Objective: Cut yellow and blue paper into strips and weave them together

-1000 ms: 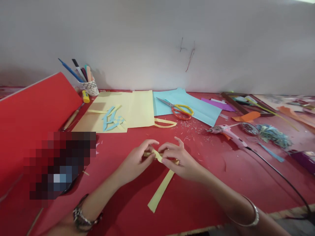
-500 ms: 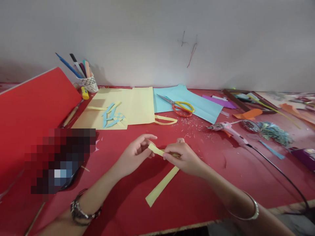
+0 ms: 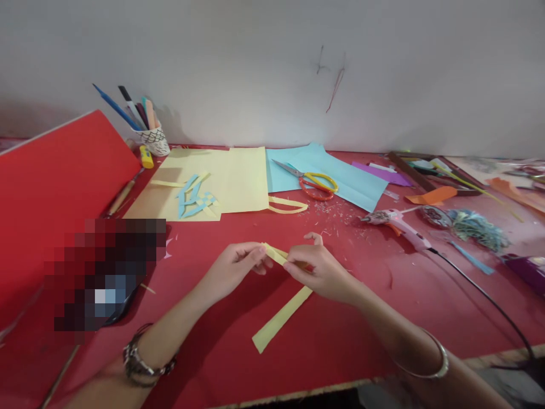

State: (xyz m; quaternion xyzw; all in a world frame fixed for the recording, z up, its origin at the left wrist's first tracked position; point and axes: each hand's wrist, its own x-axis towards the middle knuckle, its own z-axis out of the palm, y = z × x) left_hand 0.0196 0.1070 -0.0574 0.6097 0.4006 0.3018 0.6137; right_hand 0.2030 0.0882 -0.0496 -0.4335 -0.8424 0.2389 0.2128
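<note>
And there it was, a narrow pale yellow paper strip [image 3: 276,254], folded over on itself and held up above the glossy red tabletop [image 3: 204,352], right between my two hands! My left hand [image 3: 238,268] pinched its left end, thumb against fingers, the other fingertips curled loosely below. My right hand [image 3: 327,272] had it too, thumb and forefinger nipping it farther along, one finger lifted at the back. Beneath, a flat pale yellow length of paper [image 3: 281,321] slanted from under my right hand toward the near edge; whether it belonged to the same piece I could not tell, my knuckles hid the join.

Touchy work, this! My left grip sat right at the tip, so the smallest slip of that thumb, I reckoned, could have let the fold spring open. Uneven pulling was the other danger: one twist between the hands, and the paper might have creased askew or torn. A dropped right wrist could have crumpled the slanting length as well.

Out to the right lay a pink plastic glue gun [image 3: 398,227], nozzle aimed at the scattered paper shreds [image 3: 336,213]. Hot or cold, I could not tell; a careless outward sweep risked a burn. The scissors with yellow and red handles [image 3: 301,174] rested beyond, well apart from my fingers.
</note>
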